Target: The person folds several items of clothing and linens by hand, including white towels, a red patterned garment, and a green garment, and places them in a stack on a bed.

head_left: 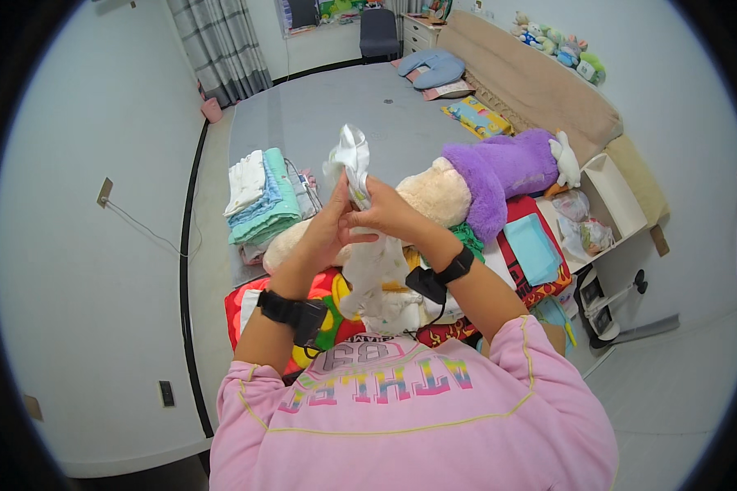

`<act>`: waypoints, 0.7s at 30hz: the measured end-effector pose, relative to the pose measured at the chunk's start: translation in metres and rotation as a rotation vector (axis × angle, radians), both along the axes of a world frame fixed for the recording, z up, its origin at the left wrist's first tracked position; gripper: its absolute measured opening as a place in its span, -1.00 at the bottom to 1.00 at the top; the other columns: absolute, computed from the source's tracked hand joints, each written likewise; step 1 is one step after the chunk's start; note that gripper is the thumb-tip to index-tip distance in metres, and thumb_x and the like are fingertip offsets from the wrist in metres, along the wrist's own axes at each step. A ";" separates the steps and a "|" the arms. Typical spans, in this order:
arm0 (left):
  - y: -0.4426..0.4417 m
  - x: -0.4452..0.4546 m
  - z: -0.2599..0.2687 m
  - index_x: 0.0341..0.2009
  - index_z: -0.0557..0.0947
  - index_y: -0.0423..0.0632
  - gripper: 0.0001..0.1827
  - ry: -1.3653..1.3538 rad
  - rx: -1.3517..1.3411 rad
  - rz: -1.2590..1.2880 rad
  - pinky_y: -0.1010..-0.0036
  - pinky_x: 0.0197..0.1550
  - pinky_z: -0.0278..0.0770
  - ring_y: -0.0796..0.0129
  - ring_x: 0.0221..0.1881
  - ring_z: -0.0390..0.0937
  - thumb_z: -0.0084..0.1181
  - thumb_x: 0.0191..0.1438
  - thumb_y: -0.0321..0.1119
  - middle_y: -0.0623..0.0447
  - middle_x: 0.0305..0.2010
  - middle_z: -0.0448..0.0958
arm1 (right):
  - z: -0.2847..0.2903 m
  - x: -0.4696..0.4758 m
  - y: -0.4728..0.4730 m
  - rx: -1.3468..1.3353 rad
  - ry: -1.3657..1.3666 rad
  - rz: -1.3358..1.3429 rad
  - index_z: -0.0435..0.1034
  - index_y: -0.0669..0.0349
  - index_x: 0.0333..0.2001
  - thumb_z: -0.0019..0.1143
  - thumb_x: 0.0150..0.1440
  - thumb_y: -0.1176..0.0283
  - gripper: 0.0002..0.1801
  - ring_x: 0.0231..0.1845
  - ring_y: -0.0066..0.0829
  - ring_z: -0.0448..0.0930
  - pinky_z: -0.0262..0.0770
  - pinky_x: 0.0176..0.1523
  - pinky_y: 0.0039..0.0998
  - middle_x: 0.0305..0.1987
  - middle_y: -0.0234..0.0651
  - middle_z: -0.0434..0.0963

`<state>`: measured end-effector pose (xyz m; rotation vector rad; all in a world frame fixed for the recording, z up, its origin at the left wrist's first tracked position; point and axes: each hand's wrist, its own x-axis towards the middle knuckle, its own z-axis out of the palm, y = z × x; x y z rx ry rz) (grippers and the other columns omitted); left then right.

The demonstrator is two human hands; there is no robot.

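My left hand (327,228) and my right hand (384,208) meet in front of my chest, both gripping a thin white cloth (378,273) with a faint print. Its bunched upper end stands above my fingertips and the rest hangs down below my hands. To the left, a stack of folded cloths (267,202) in white, blue and mint green lies on the bed's edge. Behind and right of my hands lies a large plush toy (503,166) with purple and cream fur. Nearer to me, a red patterned blanket (252,307) lies under my forearms.
The bed (319,98) carries a blue neck pillow (433,67) and a yellow printed package (479,118) at the back. On the right, a light blue folded cloth (533,248) lies on red fabric, beside a cream open box (614,196) holding plastic bags. A wall runs along the left.
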<state>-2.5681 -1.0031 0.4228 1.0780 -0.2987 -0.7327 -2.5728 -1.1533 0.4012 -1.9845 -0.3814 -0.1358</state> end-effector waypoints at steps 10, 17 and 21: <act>0.013 0.027 -0.033 0.01 0.33 -0.13 -0.36 -0.724 0.543 0.262 0.45 -0.15 0.36 0.34 -0.17 0.40 0.25 -0.15 -0.15 0.01 -0.20 0.45 | 0.042 -0.015 -0.025 0.363 0.028 0.197 0.40 0.28 -0.23 -0.03 -0.01 0.54 -0.79 -0.34 -0.69 0.39 0.35 -0.26 -0.56 -0.38 -0.46 0.47; 0.002 0.016 0.009 -0.23 0.54 -0.06 -0.76 -0.415 0.157 0.224 0.59 -0.24 0.36 0.58 -0.26 0.41 0.16 -0.02 -0.29 0.20 -0.29 0.49 | 0.024 -0.027 -0.029 0.500 0.168 0.145 0.33 0.30 -0.09 0.10 -0.06 0.54 -0.62 -0.22 -0.62 0.44 0.34 -0.09 -0.57 -0.22 -0.41 0.48; 0.007 0.015 0.023 -0.23 0.54 -0.06 -0.77 -0.499 0.056 0.261 0.58 -0.22 0.35 0.57 -0.27 0.40 0.14 0.00 -0.30 0.22 -0.28 0.48 | -0.049 -0.027 -0.050 0.166 0.097 0.159 0.34 0.22 -0.20 0.16 -0.07 0.44 -0.69 -0.35 -0.65 0.45 0.38 -0.26 -0.56 -0.33 -0.42 0.47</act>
